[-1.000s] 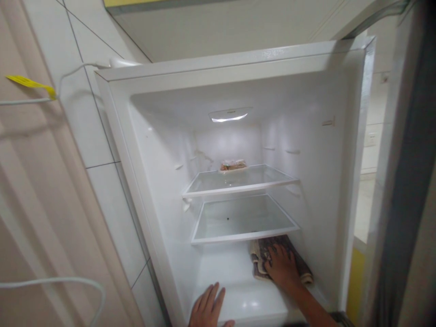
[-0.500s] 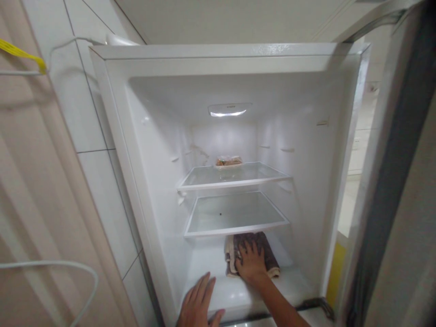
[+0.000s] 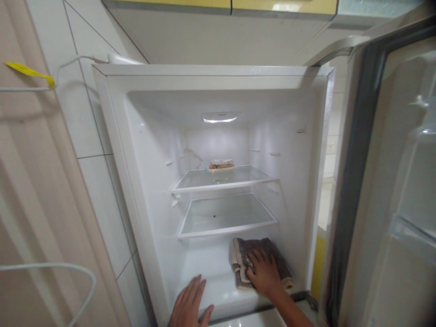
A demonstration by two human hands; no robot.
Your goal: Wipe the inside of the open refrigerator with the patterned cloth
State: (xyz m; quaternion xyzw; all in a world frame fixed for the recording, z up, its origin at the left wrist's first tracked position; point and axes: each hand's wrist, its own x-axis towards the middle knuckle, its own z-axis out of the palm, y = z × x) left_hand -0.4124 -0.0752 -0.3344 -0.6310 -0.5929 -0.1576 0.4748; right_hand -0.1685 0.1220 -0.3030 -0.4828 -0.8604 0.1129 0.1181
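My right hand (image 3: 265,271) lies spread on a folded brown cloth (image 3: 245,247) with lighter edges, pressing it against the floor of the fridge (image 3: 204,259). The cloth is under the lower glass shelf (image 3: 228,213), on the right side. At the front left of the fridge floor, my left hand (image 3: 189,302) is open with fingers extended and thumb apart, holding nothing. Whether its palm touches the surface is hidden.
A clear-wrapped food pack (image 3: 221,165) sits on the upper glass shelf (image 3: 225,178). The open fridge door (image 3: 381,190) stands at the right. To the left are a tiled wall (image 3: 91,181), a pale curtain-like surface (image 3: 41,190) and a white cable (image 3: 51,265).
My right hand and the cloth have slid to the right and toward the front of the fridge floor. The view has shifted, showing more of the door and yellow cabinets above.
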